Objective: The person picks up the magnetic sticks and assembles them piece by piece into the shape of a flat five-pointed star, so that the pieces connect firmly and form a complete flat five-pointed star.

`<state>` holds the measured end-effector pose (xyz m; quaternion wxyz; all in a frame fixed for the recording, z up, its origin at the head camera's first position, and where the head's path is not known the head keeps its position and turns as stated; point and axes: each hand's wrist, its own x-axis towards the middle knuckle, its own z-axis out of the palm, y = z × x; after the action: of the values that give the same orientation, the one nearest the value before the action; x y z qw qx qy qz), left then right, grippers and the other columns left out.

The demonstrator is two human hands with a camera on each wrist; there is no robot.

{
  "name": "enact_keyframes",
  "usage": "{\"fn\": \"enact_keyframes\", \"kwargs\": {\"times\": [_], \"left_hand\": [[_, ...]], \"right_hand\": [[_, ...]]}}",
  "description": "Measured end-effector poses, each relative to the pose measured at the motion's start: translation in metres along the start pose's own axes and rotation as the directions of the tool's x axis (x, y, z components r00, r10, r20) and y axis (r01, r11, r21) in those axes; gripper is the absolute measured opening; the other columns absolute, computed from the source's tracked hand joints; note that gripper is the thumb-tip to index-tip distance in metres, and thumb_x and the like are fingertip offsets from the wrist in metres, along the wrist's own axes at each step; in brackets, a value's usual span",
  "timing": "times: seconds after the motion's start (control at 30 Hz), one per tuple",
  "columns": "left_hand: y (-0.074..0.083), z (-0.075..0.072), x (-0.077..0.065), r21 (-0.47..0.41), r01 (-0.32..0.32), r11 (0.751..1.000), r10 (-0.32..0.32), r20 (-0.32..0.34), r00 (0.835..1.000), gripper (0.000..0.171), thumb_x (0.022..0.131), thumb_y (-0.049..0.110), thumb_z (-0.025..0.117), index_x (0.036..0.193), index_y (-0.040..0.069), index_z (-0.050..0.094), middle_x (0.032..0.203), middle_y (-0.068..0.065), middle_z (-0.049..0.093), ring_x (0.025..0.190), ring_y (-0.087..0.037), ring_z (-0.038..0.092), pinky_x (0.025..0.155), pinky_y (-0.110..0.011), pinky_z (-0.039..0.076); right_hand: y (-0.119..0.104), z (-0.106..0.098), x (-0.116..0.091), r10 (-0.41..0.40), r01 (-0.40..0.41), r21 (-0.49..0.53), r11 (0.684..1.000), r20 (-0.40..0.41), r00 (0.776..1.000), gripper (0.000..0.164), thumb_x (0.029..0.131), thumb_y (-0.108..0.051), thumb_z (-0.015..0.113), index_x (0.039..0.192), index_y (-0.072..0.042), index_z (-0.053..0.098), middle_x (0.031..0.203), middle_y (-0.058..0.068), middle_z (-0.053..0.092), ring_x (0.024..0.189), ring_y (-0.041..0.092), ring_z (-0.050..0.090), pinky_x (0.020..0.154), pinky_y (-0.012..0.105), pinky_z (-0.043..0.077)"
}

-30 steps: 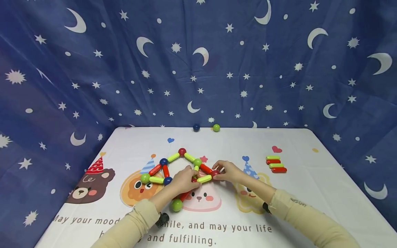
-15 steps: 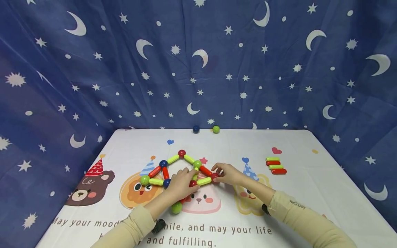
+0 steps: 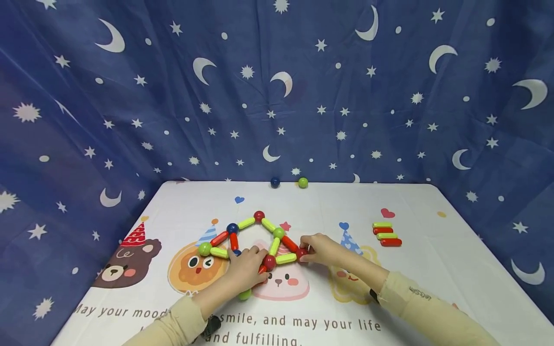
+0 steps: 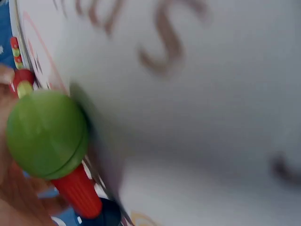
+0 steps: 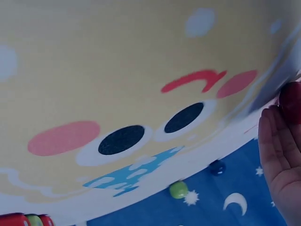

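Observation:
A flat outline of magnetic rods and balls lies on the table in the head view. My left hand [image 3: 245, 270] reaches over its near part, thumb and fingers around a red rod [image 3: 262, 269] just below a red ball [image 3: 270, 262]. The near green ball [image 4: 47, 134] shows large in the left wrist view, joined to another red rod [image 4: 79, 190]. My right hand [image 3: 322, 250] pinches the red ball [image 3: 301, 254] at the right corner, where a yellow-green rod [image 3: 286, 259] and a red rod [image 3: 290, 244] meet. The left hand partly hides a blue ball [image 3: 236, 253].
Several spare red and yellow-green rods [image 3: 387, 236] lie in a stack to the right. A loose blue ball [image 3: 275, 182] and green ball [image 3: 303, 182] sit at the far table edge. Behind hangs a blue curtain [image 3: 311, 96] with moons and stars.
My left hand has shifted left and down, uncovering the middle red ball and the yellow-green rod above it. The right hand stays at the right corner ball.

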<state>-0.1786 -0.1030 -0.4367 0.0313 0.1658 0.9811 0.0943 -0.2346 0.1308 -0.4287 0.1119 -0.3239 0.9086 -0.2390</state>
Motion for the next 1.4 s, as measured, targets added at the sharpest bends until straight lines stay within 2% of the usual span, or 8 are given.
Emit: {"fn": "enact_keyframes", "kwargs": {"times": [0.2, 0.37, 0.57, 0.7, 0.9, 1.17, 1.3, 1.4], "left_hand": [[-0.019, -0.003, 0.008, -0.057, -0.142, 0.988, 0.146, 0.067, 0.987, 0.048, 0.077, 0.031, 0.076, 0.119, 0.015, 0.061, 0.12, -0.007, 0.06, 0.109, -0.03, 0.055, 0.099, -0.075, 0.019], [-0.033, -0.01, 0.011, -0.084, -0.235, 0.968, 0.241, 0.068, 0.968, 0.039, 0.076, 0.018, 0.075, 0.114, 0.016, 0.064, 0.118, -0.007, 0.061, 0.12, -0.032, 0.049, 0.101, -0.075, 0.014], [-0.04, -0.015, 0.008, -0.048, -0.272, 0.961, 0.275, 0.058, 0.96, 0.034, 0.073, 0.004, 0.074, 0.105, 0.015, 0.067, 0.11, -0.004, 0.065, 0.121, -0.033, 0.05, 0.097, -0.065, 0.035], [-0.042, -0.017, 0.006, -0.031, -0.267, 0.963, 0.268, 0.056, 0.962, 0.03, 0.07, 0.003, 0.077, 0.096, 0.015, 0.069, 0.101, -0.001, 0.067, 0.116, -0.03, 0.054, 0.092, -0.059, 0.042], [-0.044, -0.021, 0.005, -0.09, -0.269, 0.959, 0.276, 0.091, 0.957, 0.028, 0.072, 0.004, 0.075, 0.098, 0.013, 0.069, 0.104, -0.004, 0.067, 0.126, -0.039, 0.047, 0.095, -0.065, 0.037], [-0.043, -0.032, 0.007, -0.15, -0.198, 0.969, 0.233, 0.269, 0.935, 0.045, 0.077, 0.008, 0.068, 0.122, 0.012, 0.064, 0.136, -0.01, 0.054, 0.137, -0.038, 0.033, 0.105, -0.065, 0.025], [-0.036, -0.035, 0.013, -0.166, -0.175, 0.971, 0.211, 0.233, 0.949, 0.04, 0.079, 0.01, 0.066, 0.119, 0.012, 0.065, 0.134, -0.012, 0.055, 0.132, -0.036, 0.04, 0.102, -0.071, 0.022], [-0.028, -0.036, 0.018, -0.194, -0.181, 0.964, 0.216, 0.175, 0.961, 0.035, 0.081, 0.011, 0.066, 0.116, 0.01, 0.066, 0.127, -0.011, 0.059, 0.124, -0.031, 0.05, 0.103, -0.066, 0.028]], "right_hand": [[-0.018, 0.007, -0.015, -0.057, 0.059, -0.163, 0.985, 0.016, 0.998, 0.024, 0.079, -0.024, 0.075, 0.079, -0.011, 0.056, 0.063, -0.006, 0.05, 0.057, 0.004, 0.038, 0.053, 0.017, 0.034], [-0.039, 0.018, -0.026, -0.132, 0.136, -0.309, 0.941, 0.034, 0.991, 0.022, 0.078, -0.025, 0.076, 0.083, -0.011, 0.06, 0.067, -0.005, 0.059, 0.058, 0.001, 0.04, 0.054, 0.014, 0.038], [-0.059, 0.028, -0.036, -0.219, 0.231, -0.366, 0.902, 0.074, 0.973, 0.016, 0.08, -0.023, 0.074, 0.087, -0.015, 0.062, 0.075, -0.008, 0.062, 0.065, 0.0, 0.048, 0.061, 0.014, 0.043], [-0.057, 0.023, -0.04, -0.22, 0.244, -0.325, 0.913, 0.111, 0.969, 0.019, 0.081, -0.024, 0.073, 0.095, -0.016, 0.064, 0.083, -0.009, 0.062, 0.074, 0.001, 0.052, 0.069, 0.017, 0.046], [-0.024, -0.003, -0.049, -0.164, 0.178, -0.267, 0.947, 0.074, 0.984, 0.026, 0.084, -0.019, 0.069, 0.108, -0.01, 0.066, 0.104, 0.002, 0.069, 0.093, 0.014, 0.063, 0.081, 0.029, 0.052], [0.043, -0.055, -0.082, -0.058, 0.026, -0.293, 0.956, -0.098, 0.994, 0.02, 0.084, -0.008, 0.068, 0.102, -0.001, 0.066, 0.098, 0.01, 0.068, 0.09, 0.025, 0.064, 0.08, 0.038, 0.053], [0.077, -0.076, -0.103, -0.021, -0.055, -0.362, 0.931, -0.202, 0.979, 0.017, 0.079, -0.003, 0.071, 0.095, 0.0, 0.068, 0.093, 0.012, 0.069, 0.087, 0.027, 0.065, 0.079, 0.042, 0.053], [0.096, -0.083, -0.115, 0.082, -0.158, -0.34, 0.927, -0.227, 0.97, 0.018, 0.077, -0.003, 0.073, 0.093, 0.001, 0.068, 0.092, 0.014, 0.069, 0.086, 0.029, 0.064, 0.079, 0.046, 0.053]]}}
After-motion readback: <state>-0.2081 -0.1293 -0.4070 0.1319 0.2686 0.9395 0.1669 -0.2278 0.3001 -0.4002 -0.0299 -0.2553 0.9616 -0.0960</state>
